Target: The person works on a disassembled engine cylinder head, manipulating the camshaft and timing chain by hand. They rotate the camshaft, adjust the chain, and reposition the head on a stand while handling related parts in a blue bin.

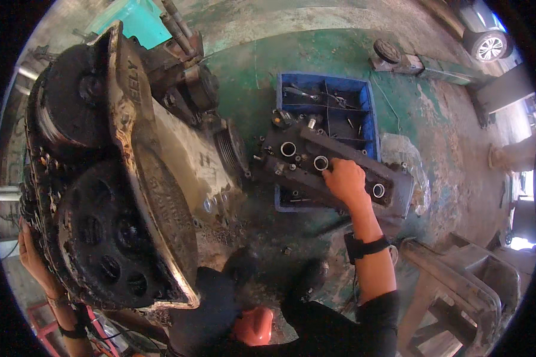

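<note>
A big, oily engine [173,149] with black round timing gears fills the left side. My left hand [37,265] lies along its outer left flank, fingers stretched out and partly hidden by the engine. To the right, a dark valve cover [363,163] with several pale-rimmed round holes lies slanted across a blue divided crate [369,98]. My right hand [346,181] is on this cover, its fingers curled in at the rim of the middle hole [321,156]. Whatever those fingertips pinch is too small to make out.
Clear plastic wrap [421,184] lies beside the crate. A worn stool [449,268] stands at lower right, and a red rounded object [255,326] sits by my legs. Behind the engine is a teal container [140,27]. A car wheel [490,47] shows at far right.
</note>
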### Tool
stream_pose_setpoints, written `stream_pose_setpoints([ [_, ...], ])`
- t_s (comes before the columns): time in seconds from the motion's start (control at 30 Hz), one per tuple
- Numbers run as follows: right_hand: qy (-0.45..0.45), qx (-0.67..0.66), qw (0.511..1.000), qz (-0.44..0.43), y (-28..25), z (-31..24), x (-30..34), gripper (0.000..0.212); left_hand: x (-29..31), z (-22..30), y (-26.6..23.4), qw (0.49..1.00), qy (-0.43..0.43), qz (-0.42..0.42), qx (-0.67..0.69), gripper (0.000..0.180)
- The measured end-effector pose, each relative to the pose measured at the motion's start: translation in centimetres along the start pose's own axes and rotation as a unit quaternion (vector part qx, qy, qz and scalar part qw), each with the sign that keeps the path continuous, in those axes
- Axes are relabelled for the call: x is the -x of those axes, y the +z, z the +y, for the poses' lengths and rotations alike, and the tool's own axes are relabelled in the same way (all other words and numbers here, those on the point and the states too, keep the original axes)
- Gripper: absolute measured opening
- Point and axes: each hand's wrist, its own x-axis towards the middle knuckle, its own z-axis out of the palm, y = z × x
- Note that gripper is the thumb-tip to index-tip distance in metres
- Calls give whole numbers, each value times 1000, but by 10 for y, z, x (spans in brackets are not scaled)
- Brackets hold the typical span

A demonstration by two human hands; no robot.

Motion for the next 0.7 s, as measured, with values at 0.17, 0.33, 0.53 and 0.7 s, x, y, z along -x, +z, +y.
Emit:
stream_pose_setpoints([
  [0.17, 27, -26, 999, 13, -2, -5, 0, 30, 4, 15, 9, 999, -16, -7, 38, 40],
  [0.33, 20, -32, 999, 12, -4, -5, 2, 29, 6, 25, 16, 997, -47, 16, 62, 36],
  [0.53, 3, -43, 999, 27, -3, -4, 3, 27, 2, 28, 14, 997, -58, 15, 44, 36],
  [0.7, 21, -59, 998, 24, 0, -3, 3, 27, 6, 35, 23, 987, -115, 54, 101, 26],
])
